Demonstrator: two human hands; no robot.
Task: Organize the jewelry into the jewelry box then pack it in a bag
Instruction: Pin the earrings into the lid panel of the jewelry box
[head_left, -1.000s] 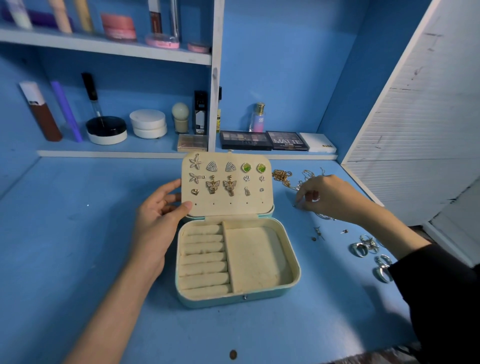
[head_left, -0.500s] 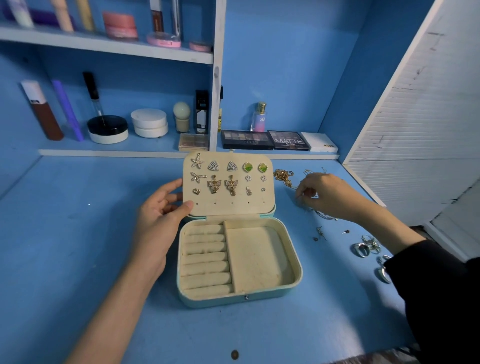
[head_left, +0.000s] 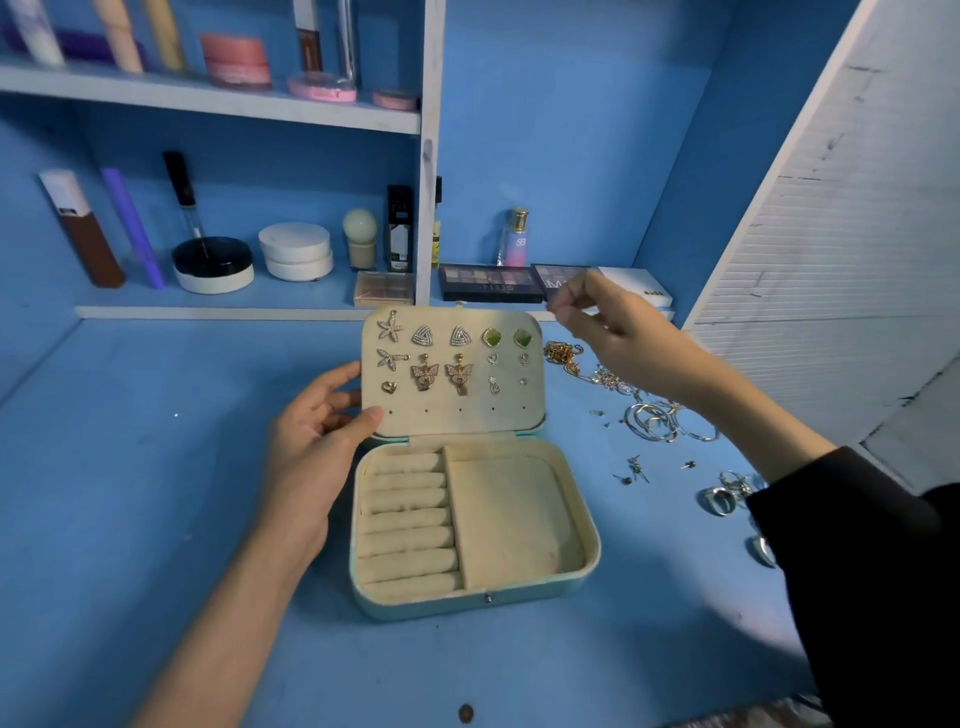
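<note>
Jewelry box (head_left: 589, 564) of pale mint sits open in the middle of the blue desk (head_left: 156, 493). Its long axis runs left to right, the clasp faces the person and the hinge lies on the far side. The lid (head_left: 452, 418) stands up and leans slightly away, with earrings (head_left: 425, 375) pinned across its cream lining in 3 rows. In the base, ring rolls (head_left: 408, 519) fill the left part beside 1 open compartment on the right.

The left hand (head_left: 311, 457) grips the lid's left edge, with its thumb (head_left: 366, 420) pressed on the lower front corner. The right hand (head_left: 618, 332) is raised beside the lid's top right corner with its fingertips pinched together; whether anything sits between them cannot be told.

Right of the box lie a gold chain (head_left: 561, 356), silver hoops (head_left: 654, 421), loose studs (head_left: 635, 467) and rings (head_left: 719, 501).
</note>
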